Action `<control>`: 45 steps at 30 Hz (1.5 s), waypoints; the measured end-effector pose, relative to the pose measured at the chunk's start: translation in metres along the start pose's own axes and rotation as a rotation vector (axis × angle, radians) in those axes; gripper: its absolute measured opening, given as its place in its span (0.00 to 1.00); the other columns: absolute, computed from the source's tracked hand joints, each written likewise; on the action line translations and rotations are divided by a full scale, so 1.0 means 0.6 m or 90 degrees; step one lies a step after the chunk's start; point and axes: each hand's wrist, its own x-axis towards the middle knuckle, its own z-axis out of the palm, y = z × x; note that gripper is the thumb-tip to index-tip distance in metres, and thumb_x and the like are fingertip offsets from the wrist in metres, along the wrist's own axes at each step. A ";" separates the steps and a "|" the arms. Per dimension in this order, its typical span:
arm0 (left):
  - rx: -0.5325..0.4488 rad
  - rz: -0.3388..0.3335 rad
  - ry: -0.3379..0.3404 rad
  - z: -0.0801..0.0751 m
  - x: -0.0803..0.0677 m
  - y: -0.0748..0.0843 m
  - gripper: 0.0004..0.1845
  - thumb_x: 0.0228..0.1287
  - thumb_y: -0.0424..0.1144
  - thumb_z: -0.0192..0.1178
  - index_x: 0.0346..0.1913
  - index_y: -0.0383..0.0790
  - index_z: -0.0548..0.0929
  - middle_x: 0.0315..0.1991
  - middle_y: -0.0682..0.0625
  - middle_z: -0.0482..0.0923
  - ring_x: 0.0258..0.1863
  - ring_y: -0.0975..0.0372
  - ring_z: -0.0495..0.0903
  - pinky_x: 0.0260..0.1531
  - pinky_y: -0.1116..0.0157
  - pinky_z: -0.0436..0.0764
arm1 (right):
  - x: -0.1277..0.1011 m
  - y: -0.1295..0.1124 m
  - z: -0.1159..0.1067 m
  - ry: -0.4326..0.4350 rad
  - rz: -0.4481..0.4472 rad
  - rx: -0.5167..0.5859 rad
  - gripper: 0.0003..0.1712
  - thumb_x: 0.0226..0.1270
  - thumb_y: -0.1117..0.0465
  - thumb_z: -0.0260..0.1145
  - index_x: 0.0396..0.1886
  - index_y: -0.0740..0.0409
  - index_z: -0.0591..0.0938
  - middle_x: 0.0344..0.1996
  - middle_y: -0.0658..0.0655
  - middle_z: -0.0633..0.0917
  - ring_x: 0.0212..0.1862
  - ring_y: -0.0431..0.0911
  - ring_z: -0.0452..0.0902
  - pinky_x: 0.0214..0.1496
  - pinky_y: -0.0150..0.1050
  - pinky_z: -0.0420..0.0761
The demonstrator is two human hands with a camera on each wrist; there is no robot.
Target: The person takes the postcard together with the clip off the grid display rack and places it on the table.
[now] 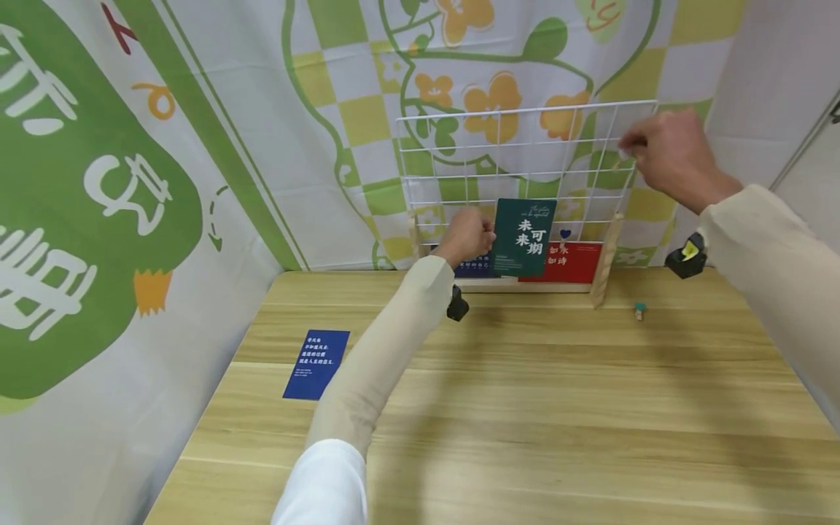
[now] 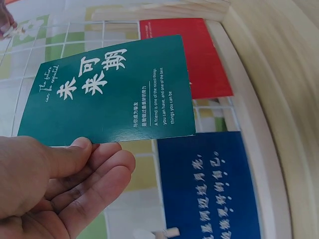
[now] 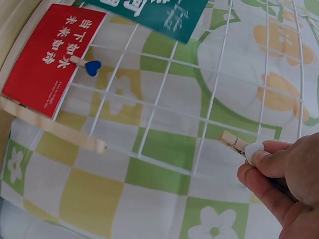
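Pinching a green card (image 2: 109, 92), left hand (image 2: 55, 189); right hand (image 3: 286, 186) seemingly pinches a clothespin (image 3: 239, 145).

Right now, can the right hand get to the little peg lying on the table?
Probably yes, but not freely: the right hand already pinches a wooden clip up at the wire grid. The small peg lies below it on open table, nothing between.

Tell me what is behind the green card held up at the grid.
Behind the green card show the white wire grid, a red card and a blue card. The parts of grid and cards it overlaps stay hidden.
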 end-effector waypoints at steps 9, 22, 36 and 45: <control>-0.016 -0.009 -0.020 0.002 -0.033 -0.037 0.12 0.73 0.32 0.53 0.32 0.31 0.82 0.30 0.43 0.87 0.26 0.60 0.83 0.30 0.69 0.80 | -0.026 0.025 0.012 0.032 -0.061 -0.026 0.12 0.66 0.73 0.57 0.39 0.74 0.85 0.37 0.74 0.86 0.34 0.65 0.80 0.43 0.59 0.75; -0.095 -0.062 -0.018 0.011 -0.068 -0.079 0.09 0.70 0.27 0.54 0.32 0.28 0.82 0.31 0.40 0.85 0.25 0.60 0.82 0.27 0.70 0.83 | -0.059 0.060 0.039 0.017 -0.056 -0.022 0.14 0.64 0.74 0.54 0.38 0.71 0.86 0.37 0.71 0.87 0.31 0.61 0.81 0.32 0.47 0.72; -0.100 -0.108 -0.043 0.033 -0.108 -0.131 0.10 0.69 0.25 0.53 0.31 0.29 0.84 0.31 0.40 0.85 0.30 0.54 0.86 0.30 0.68 0.85 | -0.096 0.092 0.064 -0.027 -0.024 -0.022 0.12 0.66 0.73 0.56 0.39 0.73 0.85 0.39 0.73 0.86 0.31 0.61 0.81 0.40 0.54 0.74; -0.108 -0.126 -0.046 0.046 -0.128 -0.163 0.09 0.69 0.26 0.55 0.30 0.30 0.81 0.29 0.38 0.86 0.29 0.50 0.87 0.24 0.69 0.83 | -0.116 0.113 0.077 -0.058 -0.003 -0.025 0.11 0.68 0.71 0.57 0.41 0.73 0.84 0.39 0.74 0.85 0.24 0.51 0.76 0.31 0.45 0.70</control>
